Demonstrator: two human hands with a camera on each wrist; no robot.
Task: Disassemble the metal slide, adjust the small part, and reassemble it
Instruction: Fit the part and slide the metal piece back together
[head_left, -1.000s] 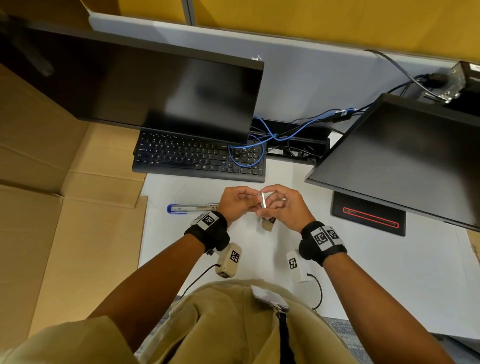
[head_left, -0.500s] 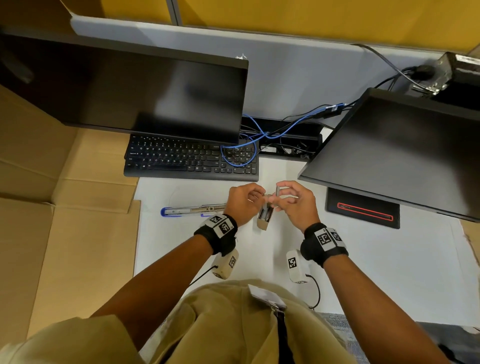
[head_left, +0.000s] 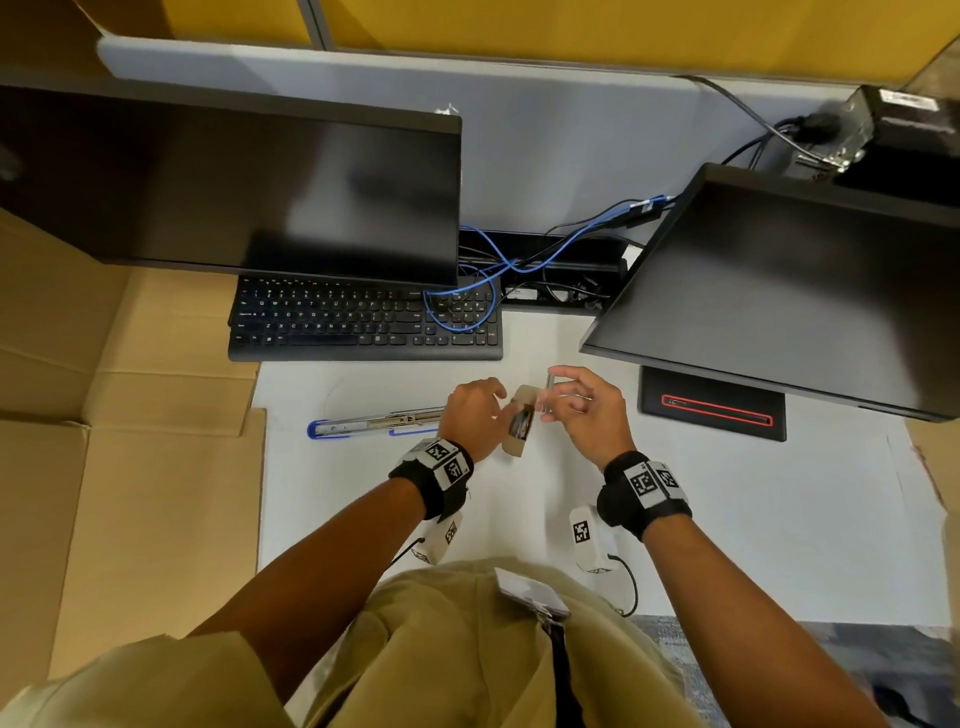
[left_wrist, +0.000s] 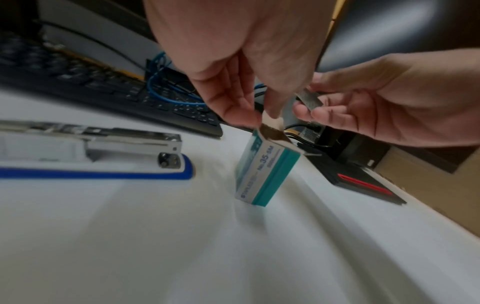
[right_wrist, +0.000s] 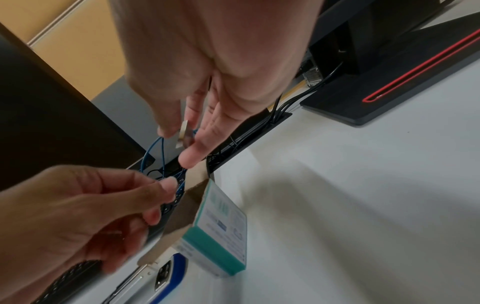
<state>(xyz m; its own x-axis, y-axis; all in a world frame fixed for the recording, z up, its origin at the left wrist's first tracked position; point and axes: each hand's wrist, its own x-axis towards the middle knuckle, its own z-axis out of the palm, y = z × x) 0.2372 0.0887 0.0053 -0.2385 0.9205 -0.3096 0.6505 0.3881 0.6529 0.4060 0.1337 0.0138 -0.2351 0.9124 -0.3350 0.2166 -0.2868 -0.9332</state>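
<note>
The right hand (head_left: 584, 410) pinches a small strip of staples (left_wrist: 309, 99) between thumb and fingers, up off the white surface (head_left: 727, 519). The left hand (head_left: 475, 421) holds the open flap of a little teal staple box (left_wrist: 262, 174), which sits between the two hands. The long stapler (head_left: 374, 422), opened flat, lies on the surface just past the left hand.

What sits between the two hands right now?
The opened staple box stands on the desk between the left hand and the right hand, which pinches a strip of staples; the head view shows it best.
</note>
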